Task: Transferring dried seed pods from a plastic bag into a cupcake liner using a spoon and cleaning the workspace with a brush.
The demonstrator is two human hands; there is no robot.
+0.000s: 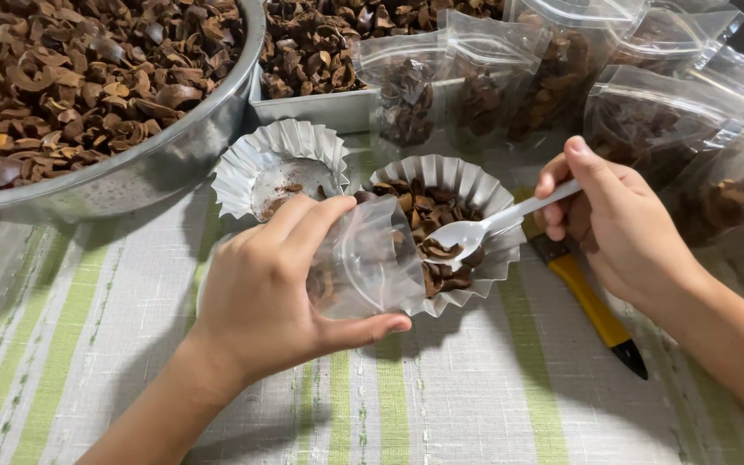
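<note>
- Striped cloth (475,405), pale grey with green bands, covers the work surface and fills the lower part of the view.
- On this cloth, in the middle, stand two pleated foil cups side by side, their rims touching or almost touching.
- The left foil cup (247,164) holds only some brown crumbs on its bottom.
- The right foil cup (484,194) is filled with brown shell pieces (424,207).
- The left hand (269,293) grips a clear plastic pouch (368,258); the thumb is under it and the fingers curl over its top, so the hand is closed around the pouch.
- The pouch is tilted with its open mouth toward the right foil cup, and it covers the near left edge of that cup. A few brown pieces show inside the pouch.
- The right hand (617,224) pinches the handle of a white plastic spoon (475,231) between the thumb and the bent fingers.
- The bowl of the spoon lies over the shell pieces in the right foil cup, just beside the mouth of the pouch.
- Under the right hand, on the cloth, lies a tool with a yellow handle (592,301) and a black tip.
- At top left, a large metal basin (174,159) is full of the same brown pieces.
- Behind the cups is a rectangular metal tray (320,110), also full.
- At top right stand several filled clear pouches (553,77), close together.
</note>
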